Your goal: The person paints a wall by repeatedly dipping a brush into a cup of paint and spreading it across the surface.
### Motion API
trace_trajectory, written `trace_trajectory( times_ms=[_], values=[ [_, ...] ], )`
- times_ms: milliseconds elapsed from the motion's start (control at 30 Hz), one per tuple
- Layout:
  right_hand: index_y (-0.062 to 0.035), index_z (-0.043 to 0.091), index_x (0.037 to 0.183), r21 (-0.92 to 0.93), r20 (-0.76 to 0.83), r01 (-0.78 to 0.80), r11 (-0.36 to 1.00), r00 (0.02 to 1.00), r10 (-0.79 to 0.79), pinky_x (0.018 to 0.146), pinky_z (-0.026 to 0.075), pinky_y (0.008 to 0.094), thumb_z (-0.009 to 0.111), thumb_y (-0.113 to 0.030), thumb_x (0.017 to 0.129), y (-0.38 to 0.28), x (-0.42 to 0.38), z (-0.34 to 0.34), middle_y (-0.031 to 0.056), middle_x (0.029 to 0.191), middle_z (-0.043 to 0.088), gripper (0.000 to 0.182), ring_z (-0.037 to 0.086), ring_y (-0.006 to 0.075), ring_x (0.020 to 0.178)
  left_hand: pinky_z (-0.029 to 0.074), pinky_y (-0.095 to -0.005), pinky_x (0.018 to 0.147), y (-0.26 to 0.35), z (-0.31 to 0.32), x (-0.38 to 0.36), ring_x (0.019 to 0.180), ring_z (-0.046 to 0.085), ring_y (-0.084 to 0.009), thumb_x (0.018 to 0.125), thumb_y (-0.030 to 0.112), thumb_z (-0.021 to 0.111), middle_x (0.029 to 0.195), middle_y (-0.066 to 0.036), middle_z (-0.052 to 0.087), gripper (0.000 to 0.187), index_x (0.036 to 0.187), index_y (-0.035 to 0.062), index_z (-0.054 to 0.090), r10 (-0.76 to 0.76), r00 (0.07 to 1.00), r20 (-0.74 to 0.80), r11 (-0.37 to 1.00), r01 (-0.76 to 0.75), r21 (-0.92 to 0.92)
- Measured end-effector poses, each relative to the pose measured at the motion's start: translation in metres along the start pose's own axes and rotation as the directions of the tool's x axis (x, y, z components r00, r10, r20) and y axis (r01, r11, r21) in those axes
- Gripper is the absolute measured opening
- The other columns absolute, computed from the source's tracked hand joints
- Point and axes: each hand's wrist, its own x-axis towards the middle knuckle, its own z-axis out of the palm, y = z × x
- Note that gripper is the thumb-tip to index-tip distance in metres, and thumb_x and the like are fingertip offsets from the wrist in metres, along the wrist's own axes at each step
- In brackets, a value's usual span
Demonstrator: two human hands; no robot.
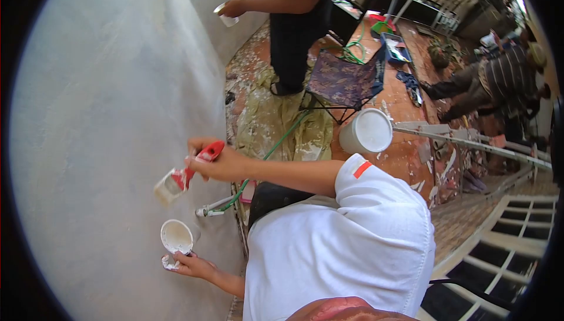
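My right hand [214,162] grips a paintbrush [210,152] by its red handle, which is smeared with white. The brush's pale bristles are slightly blurred and overlap the whitish wall [100,145] in this view. Below it, my left hand [191,263] is closed around a white plastic cup [177,236], its mouth facing the camera. White paint coats the cup's inside, and a white smear shows by my left fingers. A pipe fitting [214,209] with a green hose sticks out close to the wall, near the cup.
Another person [294,39] stands by the wall, holding a small white cup [228,18]. Behind me are a folding camp chair [343,77] and a white bucket [367,130]. A paint-spattered sheet [282,124] covers some floor. Farther right, a person [499,80] bends near metal poles [470,140].
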Motion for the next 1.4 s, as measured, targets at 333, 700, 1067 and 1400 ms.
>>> trace_trajectory(
  times_ms=[333,700,1067,1400],
  values=[
    [-0.0059,0.042,0.072,-0.083,-0.013,0.050,0.995,0.999,-0.051,0.047,0.034,0.0234,0.056,-0.020,0.090,0.012,-0.090,0.095,-0.0028,0.060,0.045,0.027,0.042,0.0045,0.053,0.045,-0.0281,0.073,-0.018,-0.067,0.003,0.094,0.054,-0.0181,0.092,0.009,0.042,0.118,-0.011,0.048,0.038,0.129,0.0048,0.033,0.008,0.982,0.188,1.000,-0.009,0.007],
    [-0.0031,0.045,0.073,-0.449,0.126,0.290,0.845,0.957,-0.261,0.051,0.033,0.0303,0.062,-0.013,0.082,0.011,-0.129,0.142,0.0073,0.057,0.040,0.022,0.035,0.0156,0.053,0.047,-0.0263,0.065,-0.030,-0.117,-0.012,0.085,0.056,-0.0195,0.093,0.010,0.043,0.104,-0.015,0.052,0.039,0.126,-0.0026,0.028,0.101,0.964,0.245,0.986,-0.064,-0.157],
    [-0.0064,0.056,0.075,-0.617,0.517,0.484,0.620,0.844,-0.144,0.070,0.040,0.0315,0.068,-0.007,0.069,0.009,-0.113,0.196,0.0060,0.070,0.063,0.013,0.056,0.0246,0.062,0.038,-0.0214,0.073,-0.005,-0.146,-0.021,0.082,0.040,-0.0085,0.087,0.004,0.049,0.099,-0.005,0.040,0.025,0.110,0.0037,0.037,0.319,0.940,0.120,0.947,-0.313,-0.064],
    [-0.0070,0.051,0.072,-0.662,0.582,0.546,0.513,0.806,-0.108,0.066,0.038,0.0315,0.069,-0.008,0.069,0.013,-0.123,0.212,0.0048,0.058,0.058,0.018,0.047,0.0257,0.052,0.040,-0.0285,0.078,-0.017,-0.159,-0.045,0.082,0.045,-0.0131,0.088,0.006,0.049,0.089,-0.008,0.048,0.028,0.112,-0.0001,0.035,0.222,0.962,0.159,0.967,-0.197,-0.159]
  ],
)
